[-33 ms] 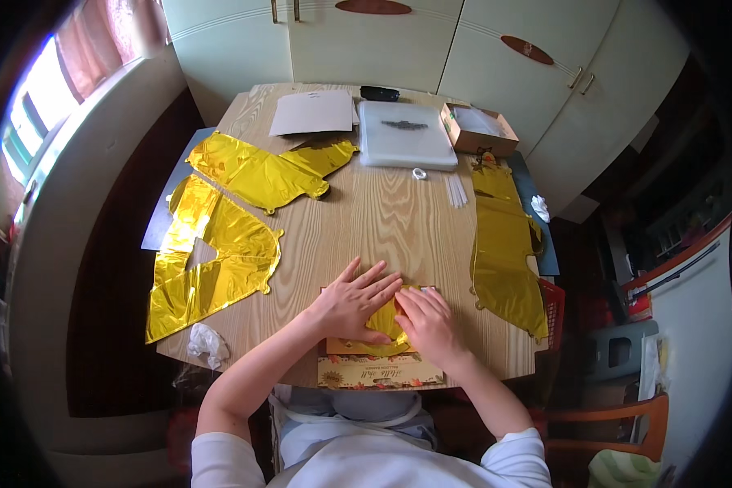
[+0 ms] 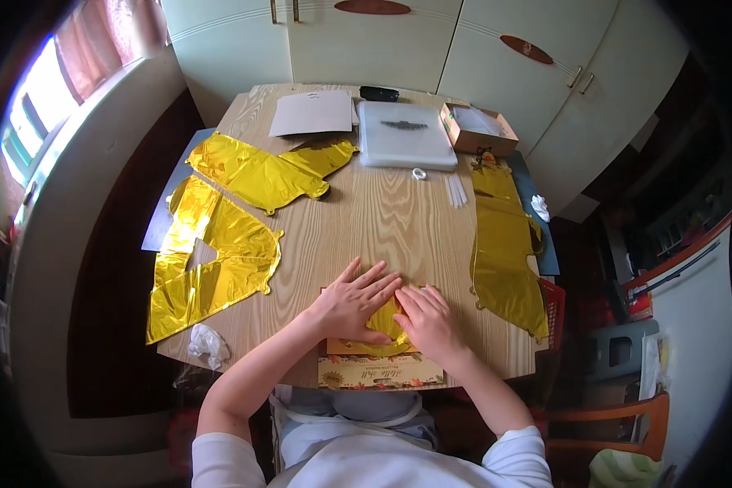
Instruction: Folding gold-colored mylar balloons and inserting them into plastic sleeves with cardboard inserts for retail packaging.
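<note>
A flat, uninflated gold foil balloon (image 2: 385, 322) lies folded on a printed cardboard card (image 2: 382, 374) at the table's near edge. My left hand (image 2: 351, 305) rests palm down on the foil's left part, fingers spread and pointing away from me. Against its fingertips, my right hand (image 2: 428, 321) lies on the right part of the foil with its fingers stretched out and close together. Both hands cover much of the balloon, so its full outline is hidden. The card's autumn-leaf border shows on the side nearest me.
More flat gold foil balloons lie at the far left (image 2: 260, 171), the near left (image 2: 248, 252) and the right (image 2: 504, 244). Farther back are pale card sheets (image 2: 311, 114), a clear plastic case (image 2: 407, 146), an open box (image 2: 484, 134), a ribbon roll (image 2: 419, 174) and white straws (image 2: 456, 193). Crumpled white plastic (image 2: 208, 345) sits front left.
</note>
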Tool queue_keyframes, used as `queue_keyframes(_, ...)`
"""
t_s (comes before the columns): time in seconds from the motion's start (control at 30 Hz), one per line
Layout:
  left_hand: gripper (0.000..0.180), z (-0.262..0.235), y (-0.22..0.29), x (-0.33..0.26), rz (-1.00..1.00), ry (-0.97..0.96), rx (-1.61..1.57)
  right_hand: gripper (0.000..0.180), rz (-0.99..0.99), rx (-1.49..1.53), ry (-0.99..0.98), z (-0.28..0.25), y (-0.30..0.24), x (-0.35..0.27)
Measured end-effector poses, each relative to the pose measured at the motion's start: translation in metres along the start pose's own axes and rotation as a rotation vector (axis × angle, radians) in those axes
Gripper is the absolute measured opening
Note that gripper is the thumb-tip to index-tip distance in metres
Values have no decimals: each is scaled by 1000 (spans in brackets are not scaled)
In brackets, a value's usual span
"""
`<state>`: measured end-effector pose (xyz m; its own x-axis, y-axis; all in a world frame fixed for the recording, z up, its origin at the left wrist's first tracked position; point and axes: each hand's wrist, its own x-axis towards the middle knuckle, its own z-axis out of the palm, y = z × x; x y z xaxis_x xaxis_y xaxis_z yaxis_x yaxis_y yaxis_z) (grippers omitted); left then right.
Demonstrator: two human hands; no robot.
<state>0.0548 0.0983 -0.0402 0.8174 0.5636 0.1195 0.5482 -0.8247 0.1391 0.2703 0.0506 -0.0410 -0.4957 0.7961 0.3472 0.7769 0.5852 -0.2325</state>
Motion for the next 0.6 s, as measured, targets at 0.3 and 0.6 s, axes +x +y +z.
queue_keyframes(0.3, 103, 1, 2, -1, -11, 7, 20, 73, -41, -165, -110, -2, 4, -12)
queue_keyframes(0.6, 103, -5, 1, -16, -96, -11, 24, 91, -51, -201, -162, -7, 6, -16)
